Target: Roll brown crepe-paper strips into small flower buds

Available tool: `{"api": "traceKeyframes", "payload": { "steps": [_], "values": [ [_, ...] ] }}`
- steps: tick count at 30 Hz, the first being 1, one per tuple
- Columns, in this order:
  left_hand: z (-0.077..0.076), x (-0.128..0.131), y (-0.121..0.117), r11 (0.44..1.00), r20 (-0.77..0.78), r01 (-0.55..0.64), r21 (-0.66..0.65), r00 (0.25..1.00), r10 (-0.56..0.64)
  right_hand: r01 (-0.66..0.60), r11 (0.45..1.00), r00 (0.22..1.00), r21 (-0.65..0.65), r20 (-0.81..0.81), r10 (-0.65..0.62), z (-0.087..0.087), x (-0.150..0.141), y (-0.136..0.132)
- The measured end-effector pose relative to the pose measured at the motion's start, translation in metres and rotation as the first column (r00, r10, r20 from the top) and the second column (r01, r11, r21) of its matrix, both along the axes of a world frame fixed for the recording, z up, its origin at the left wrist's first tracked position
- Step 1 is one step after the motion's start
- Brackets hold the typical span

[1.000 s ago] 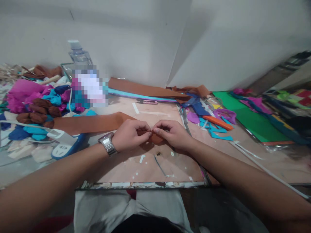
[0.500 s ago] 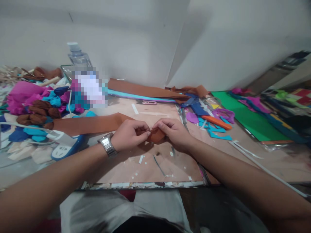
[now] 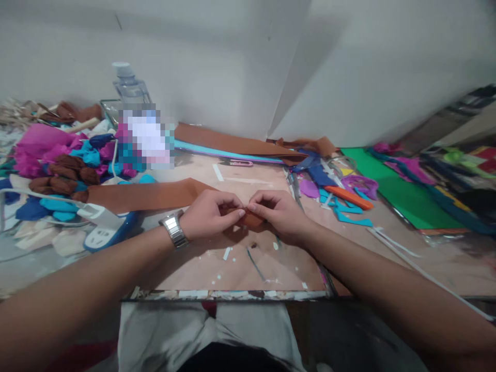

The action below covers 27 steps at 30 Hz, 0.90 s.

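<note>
A long brown strip, of soft paper or cloth, lies on the left side of the board and runs behind my left hand. Between my two hands shows a small folded brown piece; whether it joins the strip is hidden by my fingers. My left hand, with a metal watch on its wrist, pinches one end of this piece between thumb and forefinger. My right hand pinches it from the other side, and the two sets of fingertips nearly meet over the board.
Bunched pink, blue and brown pieces heap up at left beside a power strip and a bottle. Small thread snips lie behind my hands. At right are an orange cutter, scraps and a green sheet.
The right fingertips have shifted slightly, with thumb and forefinger pinching closer to the left ones. The whole view has moved a little; the brown piece stays held by both hands.
</note>
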<state>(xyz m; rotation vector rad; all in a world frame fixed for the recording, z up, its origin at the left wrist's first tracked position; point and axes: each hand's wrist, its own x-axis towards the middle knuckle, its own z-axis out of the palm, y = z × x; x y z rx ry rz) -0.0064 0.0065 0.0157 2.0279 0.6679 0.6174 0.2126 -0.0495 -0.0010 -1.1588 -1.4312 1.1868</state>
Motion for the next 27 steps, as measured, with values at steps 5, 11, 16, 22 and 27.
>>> {"api": "traceKeyframes", "payload": {
  "steps": [5,11,16,22,27],
  "values": [
    [-0.0017,-0.0002,0.0011,0.995,0.034,-0.03,-0.092,0.999,0.034,-0.042,0.998,0.999,-0.048,-0.033,0.04,0.001,-0.0007,0.0004],
    [-0.0006,0.0015,0.0006,0.969,0.082,-0.042,-0.242,0.995,0.063,0.028,0.999,1.0,-0.036,0.001,-0.028,-0.0028,0.0028,0.0061],
    [-0.0014,0.0018,0.0021,0.976,0.094,-0.041,-0.214,0.994,0.062,0.001,0.99,0.996,-0.144,-0.088,-0.014,-0.0049,0.0033,0.0053],
    [-0.002,0.0029,0.0017,0.968,0.082,-0.028,-0.249,0.995,0.049,0.028,0.996,0.994,-0.083,-0.102,-0.036,-0.0005,0.0009,0.0028],
    [0.0001,0.0035,-0.0015,0.968,0.087,0.001,-0.25,0.996,0.021,0.054,0.998,0.997,-0.013,-0.063,-0.054,-0.0005,0.001,0.0033]
  ]
}}
